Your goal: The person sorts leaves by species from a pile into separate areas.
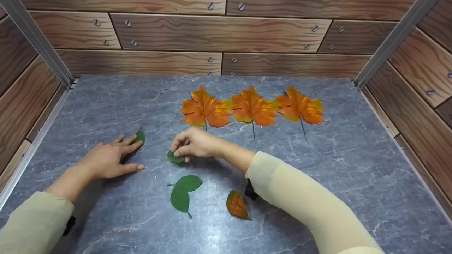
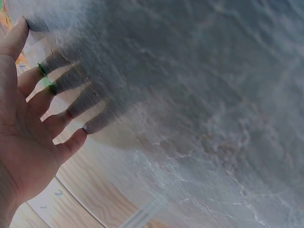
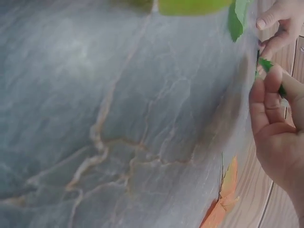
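Note:
My left hand (image 1: pixel 109 158) lies spread on the grey marbled table, its index and middle fingertips touching a small green leaf (image 1: pixel 140 135). In the left wrist view the fingers of that hand (image 2: pixel 38 114) are straight and apart. To its right, my right hand (image 1: pixel 197 143) pinches another green leaf (image 1: pixel 174 158) between thumb and fingers, low over the table; whether the leaf touches the surface I cannot tell. The right wrist view shows this leaf (image 3: pixel 266 64) partly hidden by the fingertips. Nearer me, two overlapping green leaves (image 1: pixel 180 198) lie below the right hand.
Three orange maple leaves (image 1: pixel 251 106) with dark stems stand in a row at the back, right of centre. A smaller orange-and-green leaf (image 1: pixel 237 204) lies near the right forearm. Wood-patterned walls (image 1: pixel 219 33) enclose the table's back and sides.

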Demonstrator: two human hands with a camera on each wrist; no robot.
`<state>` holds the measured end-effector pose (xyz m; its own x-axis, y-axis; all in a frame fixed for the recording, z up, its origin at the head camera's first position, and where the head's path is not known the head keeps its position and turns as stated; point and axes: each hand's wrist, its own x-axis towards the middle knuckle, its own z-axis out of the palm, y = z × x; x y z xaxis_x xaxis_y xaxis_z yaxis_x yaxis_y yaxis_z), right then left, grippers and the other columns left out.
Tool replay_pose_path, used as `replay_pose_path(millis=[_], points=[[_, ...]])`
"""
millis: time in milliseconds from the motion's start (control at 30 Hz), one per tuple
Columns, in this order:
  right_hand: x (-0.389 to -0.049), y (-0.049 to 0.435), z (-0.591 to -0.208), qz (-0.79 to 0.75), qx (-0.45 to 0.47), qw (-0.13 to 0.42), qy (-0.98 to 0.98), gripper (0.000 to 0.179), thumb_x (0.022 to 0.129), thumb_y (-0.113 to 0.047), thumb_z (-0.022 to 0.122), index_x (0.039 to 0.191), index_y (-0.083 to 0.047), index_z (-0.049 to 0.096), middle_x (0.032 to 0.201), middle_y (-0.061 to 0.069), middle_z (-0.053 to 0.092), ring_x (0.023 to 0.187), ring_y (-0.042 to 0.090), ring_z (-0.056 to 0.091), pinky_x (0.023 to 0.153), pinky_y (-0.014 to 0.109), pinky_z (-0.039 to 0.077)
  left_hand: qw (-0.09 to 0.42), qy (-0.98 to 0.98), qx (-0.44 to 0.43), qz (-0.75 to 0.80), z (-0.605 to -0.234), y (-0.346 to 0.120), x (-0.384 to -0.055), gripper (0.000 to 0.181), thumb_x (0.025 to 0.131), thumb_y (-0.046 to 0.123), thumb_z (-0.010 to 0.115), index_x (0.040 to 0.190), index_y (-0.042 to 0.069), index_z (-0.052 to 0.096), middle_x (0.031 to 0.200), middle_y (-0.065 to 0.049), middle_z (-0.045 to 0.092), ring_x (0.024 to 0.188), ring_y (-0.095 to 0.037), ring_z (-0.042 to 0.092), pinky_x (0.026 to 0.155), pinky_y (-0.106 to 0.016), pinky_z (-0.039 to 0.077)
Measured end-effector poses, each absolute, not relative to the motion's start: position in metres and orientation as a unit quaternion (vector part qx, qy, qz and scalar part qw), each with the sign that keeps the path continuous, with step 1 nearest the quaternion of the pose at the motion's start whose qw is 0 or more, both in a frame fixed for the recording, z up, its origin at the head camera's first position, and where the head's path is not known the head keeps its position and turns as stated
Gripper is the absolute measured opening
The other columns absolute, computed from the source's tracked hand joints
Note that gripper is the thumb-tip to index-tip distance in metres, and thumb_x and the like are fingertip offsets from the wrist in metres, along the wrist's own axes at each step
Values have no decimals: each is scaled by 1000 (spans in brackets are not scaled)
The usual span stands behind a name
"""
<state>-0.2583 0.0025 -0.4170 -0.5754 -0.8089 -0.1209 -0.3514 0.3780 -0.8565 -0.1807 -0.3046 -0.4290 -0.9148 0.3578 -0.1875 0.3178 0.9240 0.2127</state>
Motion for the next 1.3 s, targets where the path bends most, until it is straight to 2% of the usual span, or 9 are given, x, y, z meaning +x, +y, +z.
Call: replay_pose_path(millis=[167, 267, 567, 700, 867, 933, 1133, 1300], points=[[-263, 3, -415, -441, -356, 224, 793, 13, 100, -12, 77, 110, -7, 84, 108, 1, 80, 100, 11, 69, 87, 23, 55, 107, 974, 179, 86, -430, -305, -181, 94, 95, 79, 57, 163, 15, 45, 169, -17, 35, 149, -55, 34, 105, -84, 32], [-266, 3, -416, -459, -351, 220, 786, 17, 101, -11, 75, 114, -4, 82, 113, 4, 80, 103, 9, 70, 88, 23, 55, 105, 974, 180, 86, -430, -305, -181, 94, 95, 78, 57, 163, 14, 45, 169, -17, 35, 149, -55, 34, 105, -84, 32], [-268, 4, -419, -472, -354, 227, 775, 19, 103, -4, 70, 117, -2, 81, 117, 8, 79, 98, 7, 69, 82, 22, 56, 100, 973, 185, 89, -430, -305, -180, 92, 96, 77, 58, 163, 15, 45, 169, -17, 36, 148, -55, 35, 104, -84, 32], [-266, 3, -418, -495, -337, 257, 758, 22, 103, 2, 66, 121, 0, 79, 123, 11, 77, 94, 10, 71, 80, 29, 61, 101, 974, 185, 87, -430, -305, -180, 93, 96, 77, 57, 163, 15, 44, 169, -17, 36, 149, -55, 35, 105, -84, 32], [-265, 2, -415, -512, -315, 282, 748, 26, 106, 4, 59, 125, 3, 77, 130, 15, 73, 95, 15, 73, 85, 35, 63, 106, 974, 182, 86, -430, -306, -181, 94, 96, 78, 56, 164, 15, 44, 169, -18, 35, 149, -55, 33, 106, -84, 30], [-265, 2, -414, -508, -317, 277, 752, 27, 106, 3, 57, 125, 2, 77, 130, 15, 73, 99, 15, 73, 88, 36, 62, 108, 974, 179, 88, -430, -306, -181, 94, 95, 79, 56, 164, 16, 43, 170, -17, 34, 150, -55, 33, 106, -84, 30], [-267, -1, -411, -475, -339, 236, 777, 26, 106, -3, 62, 127, -3, 78, 131, 10, 74, 120, 12, 66, 95, 24, 54, 116, 974, 172, 91, -429, -304, -180, 96, 94, 81, 55, 165, 17, 42, 171, -16, 32, 151, -54, 31, 106, -86, 27], [-269, -7, -408, -487, -331, 241, 772, 29, 106, -4, 63, 133, -3, 75, 137, 11, 71, 128, 17, 64, 101, 26, 53, 117, 974, 173, 88, -429, -304, -181, 97, 94, 81, 54, 165, 16, 42, 171, -17, 32, 151, -55, 31, 106, -86, 27]])
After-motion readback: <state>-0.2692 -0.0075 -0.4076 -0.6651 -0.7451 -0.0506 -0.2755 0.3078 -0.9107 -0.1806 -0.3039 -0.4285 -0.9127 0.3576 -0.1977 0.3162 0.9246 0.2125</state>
